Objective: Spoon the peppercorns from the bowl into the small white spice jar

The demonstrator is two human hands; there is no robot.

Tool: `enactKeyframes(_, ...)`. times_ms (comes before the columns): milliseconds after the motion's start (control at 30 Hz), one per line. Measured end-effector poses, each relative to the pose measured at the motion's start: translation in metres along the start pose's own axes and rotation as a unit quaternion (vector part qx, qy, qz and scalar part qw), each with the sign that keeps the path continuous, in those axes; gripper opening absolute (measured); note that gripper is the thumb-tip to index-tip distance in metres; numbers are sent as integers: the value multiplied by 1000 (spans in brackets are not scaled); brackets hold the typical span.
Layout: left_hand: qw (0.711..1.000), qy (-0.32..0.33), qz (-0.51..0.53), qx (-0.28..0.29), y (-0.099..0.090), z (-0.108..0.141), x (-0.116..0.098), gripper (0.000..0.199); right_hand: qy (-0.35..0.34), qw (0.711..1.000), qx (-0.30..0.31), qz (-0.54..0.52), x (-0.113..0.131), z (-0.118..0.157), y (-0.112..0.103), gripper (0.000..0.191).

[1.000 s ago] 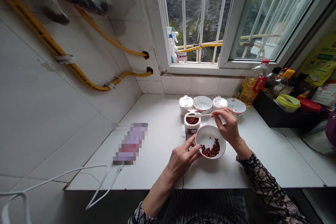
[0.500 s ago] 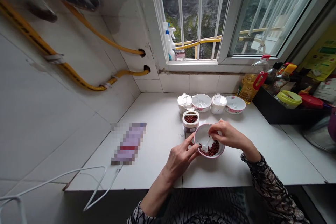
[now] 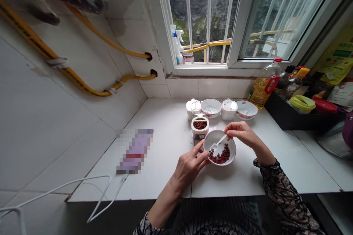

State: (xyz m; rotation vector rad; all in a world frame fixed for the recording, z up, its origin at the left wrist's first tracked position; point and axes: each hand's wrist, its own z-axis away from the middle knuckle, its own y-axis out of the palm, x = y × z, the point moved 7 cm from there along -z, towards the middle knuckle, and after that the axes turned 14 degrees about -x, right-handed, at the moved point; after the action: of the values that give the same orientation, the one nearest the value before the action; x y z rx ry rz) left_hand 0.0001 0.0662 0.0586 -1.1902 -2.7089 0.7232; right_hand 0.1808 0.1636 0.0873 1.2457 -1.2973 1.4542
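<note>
A white bowl (image 3: 232, 140) with a pink rim stands on the white counter, with dark red peppercorns (image 3: 223, 157) spread along its near side. My left hand (image 3: 190, 163) grips the bowl's left rim, thumb at the edge and fingers around the outside. Between the closed fingers of my right hand (image 3: 239, 134) is the handle of a small white spoon (image 3: 217, 144). The spoon slants down to the left, its scoop over the peppercorns by the left inner wall. Just behind the bowl, a seasoning jar (image 3: 200, 134) with its lid up holds more peppercorns.
Along the back stand two white jars (image 3: 229, 109) (image 3: 192, 109) and two flowered bowls (image 3: 211, 108) (image 3: 246, 110). An oil bottle (image 3: 261, 88) and a black box (image 3: 292, 115) of condiments are at the right. A blurred-out purple object (image 3: 136, 150) with a white cable (image 3: 118, 192) lies left.
My right hand has drawn up and slightly right, out of the bowl's interior, so the spoon shows more fully. My left hand stays on the rim.
</note>
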Motion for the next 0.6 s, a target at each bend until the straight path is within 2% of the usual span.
enactKeyframes(167,1000,3,3,-8,-1,-1,-1,19,22,999,-38,-25,1,-2,-6,12)
enactKeyframes(367,1000,0,3,-11,0,-2,-1,21,-8,993,-105,-48,5,-8,-14,14)
enactKeyframes(500,1000,7,-6,-8,0,-1,-1,22,-100,976,-190,-31,16,-13,-16,15)
enactKeyframes(600,1000,9,-8,-4,1,0,-1,21,-228,939,-253,56,33,-7,-10,11)
